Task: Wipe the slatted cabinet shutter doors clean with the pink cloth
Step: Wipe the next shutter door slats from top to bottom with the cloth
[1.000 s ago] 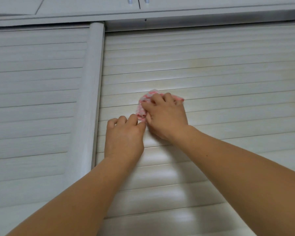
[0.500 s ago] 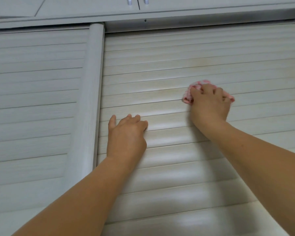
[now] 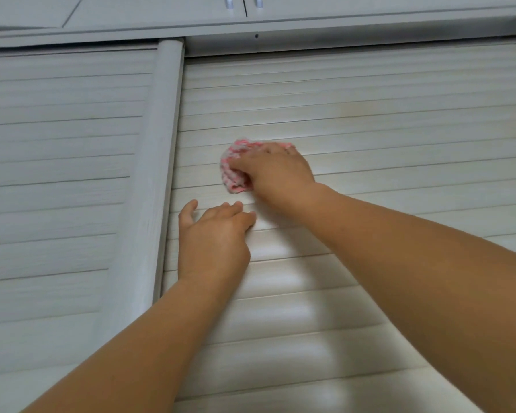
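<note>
- Left hand [image 3: 213, 234]: I see it flat against the right-hand shutter door, fingers roughly straight and slightly spread, thumb out toward the post. Holds nothing. Fingertips sit on a slat just below the cloth.
- Left forearm comes in from the bottom-left corner, bare.
- Right hand [image 3: 276, 171]: above and right of the left hand, near it but not touching. Fingers curled over the bunched pink-and-white knitted cloth [image 3: 234, 166], pressing it onto the slats. Hand is motion-blurred, so I can't tell exact finger placement.
- Cloth position: upper-left part of the right-hand door, a little way right of the post. Its left half sticks out from under the hand; the rest is covered.
- Right forearm crosses from the right edge, bare, diagonal.
- Right-hand shutter door [image 3: 370, 138]: off-white horizontal slats with faint wood grain, glossy reflection patches on the lower slats below the hands. Faint yellowish smudge on a slat above and right of the cloth.
- Rounded pale grey vertical post [image 3: 158, 162]: runs top to bottom between the two doors, just left of the left hand's thumb.
- Left-hand shutter door [image 3: 57, 174]: same slatted build, greyer in tone, no hand on it.
- Pale grey horizontal rail [image 3: 340, 28] above both doors, small dark dot in it above the right-hand door.
- Top edge: flat upper cabinet doors with two small silver handles [image 3: 244, 2] side by side at their seam, partly cropped.
</note>
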The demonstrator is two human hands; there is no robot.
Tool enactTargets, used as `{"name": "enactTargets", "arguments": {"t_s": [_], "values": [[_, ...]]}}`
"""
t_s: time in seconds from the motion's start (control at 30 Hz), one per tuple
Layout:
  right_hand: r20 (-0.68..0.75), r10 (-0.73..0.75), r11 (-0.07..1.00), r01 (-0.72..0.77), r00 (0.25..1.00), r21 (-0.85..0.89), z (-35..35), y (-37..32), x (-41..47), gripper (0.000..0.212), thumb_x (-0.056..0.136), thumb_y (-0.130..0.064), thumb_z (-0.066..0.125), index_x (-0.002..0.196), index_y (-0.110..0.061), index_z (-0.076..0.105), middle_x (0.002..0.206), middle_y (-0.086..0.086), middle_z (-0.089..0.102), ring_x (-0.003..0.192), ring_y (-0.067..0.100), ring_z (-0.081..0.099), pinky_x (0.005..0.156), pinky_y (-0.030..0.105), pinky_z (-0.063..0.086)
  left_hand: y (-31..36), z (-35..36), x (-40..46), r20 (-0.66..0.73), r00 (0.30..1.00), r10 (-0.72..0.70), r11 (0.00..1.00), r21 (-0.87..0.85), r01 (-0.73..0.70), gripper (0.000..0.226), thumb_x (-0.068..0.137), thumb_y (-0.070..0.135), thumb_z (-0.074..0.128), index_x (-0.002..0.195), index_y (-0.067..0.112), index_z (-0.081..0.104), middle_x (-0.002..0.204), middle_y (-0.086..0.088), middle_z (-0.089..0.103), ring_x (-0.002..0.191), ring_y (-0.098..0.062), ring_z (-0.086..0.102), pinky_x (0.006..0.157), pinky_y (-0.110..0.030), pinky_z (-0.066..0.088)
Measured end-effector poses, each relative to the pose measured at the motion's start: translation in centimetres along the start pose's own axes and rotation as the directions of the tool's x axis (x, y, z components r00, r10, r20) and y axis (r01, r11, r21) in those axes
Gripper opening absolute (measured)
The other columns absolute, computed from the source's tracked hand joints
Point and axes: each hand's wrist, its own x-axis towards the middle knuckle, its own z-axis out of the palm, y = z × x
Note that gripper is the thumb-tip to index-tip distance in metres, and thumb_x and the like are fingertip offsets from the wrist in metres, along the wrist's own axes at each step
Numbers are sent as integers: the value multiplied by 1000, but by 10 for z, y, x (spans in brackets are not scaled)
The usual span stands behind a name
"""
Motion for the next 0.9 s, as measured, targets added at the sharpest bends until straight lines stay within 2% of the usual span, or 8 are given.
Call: {"name": "enactTargets", "arguments": {"t_s": [0.1, 0.2, 0.33, 0.4, 0.53, 0.73, 0.8, 0.9], "values": [[-58, 78, 989, -84, 995, -124, -8, 39, -23, 26, 93, -28, 45, 114, -35, 56, 137, -6, 47, 121, 27, 43, 92, 38, 34, 0, -2, -1, -6, 1000, -8, 1000, -28, 8, 46, 89, 6, 46, 124, 32, 57, 141, 6, 45, 131, -11, 39, 112, -37, -1], [-48, 314, 929, -317, 948, -189, -21, 84, -51, 27, 96, -31, 42, 119, -33, 56, 136, -2, 44, 117, 30, 42, 80, 34, 35, 2, -3, -3, 2, 1000, -18, 999, -31, 19, 48, 90, 6, 44, 128, 33, 53, 144, 7, 41, 133, -9, 34, 112, -35, -3], [-37, 541, 821, -537, 840, -197, -25, 100, -61, 31, 95, -21, 43, 123, -23, 56, 127, 8, 43, 116, 35, 38, 86, 46, 46, 2, -1, -3, -1, 999, -37, 999, -27, 37, 48, 91, 7, 42, 129, 36, 50, 145, 9, 39, 134, -6, 32, 113, -35, -2], [-33, 534, 830, -531, 845, -173, -23, 87, -58, 32, 93, -18, 46, 123, -22, 56, 129, 9, 43, 117, 36, 38, 87, 49, 46, 2, -1, -3, -6, 999, -39, 999, -29, 39, 48, 91, 8, 42, 129, 36, 51, 145, 9, 39, 134, -7, 33, 112, -35, -2], [-40, 367, 918, -369, 929, -146, -18, 54, -42, 34, 92, -22, 46, 125, -29, 53, 133, 4, 42, 121, 33, 37, 91, 45, 41, 3, 0, -4, -10, 999, -39, 999, -38, 38, 49, 89, 5, 43, 128, 34, 53, 144, 7, 40, 134, -8, 34, 112, -36, -2], [96, 138, 985, -127, 986, -114, -17, 14, -8, 40, 93, -22, 43, 131, -36, 46, 137, 2, 35, 126, 30, 29, 93, 55, 39, 0, 5, -4, -56, 998, -28, 998, -62, 24, 45, 79, -3, 53, 111, 24, 67, 129, -4, 58, 122, -19, 51, 110, -43, 8], [108, 140, 987, -129, 984, -99, -19, 25, -12, 39, 94, -24, 43, 130, -36, 46, 136, 1, 36, 126, 30, 29, 94, 56, 39, 0, 4, -3, -50, 998, -29, 998, -54, 26, 45, 80, -3, 53, 112, 25, 67, 130, -3, 57, 123, -18, 50, 110, -43, 7], [90, 301, 952, -292, 949, -94, -27, 56, -27, 34, 93, -28, 46, 125, -36, 51, 128, 2, 41, 123, 30, 33, 91, 56, 43, 0, 2, -4, -31, 999, -12, 999, -48, 11, 49, 86, 1, 47, 123, 31, 57, 140, 5, 47, 131, -11, 39, 112, -39, 0]]}}
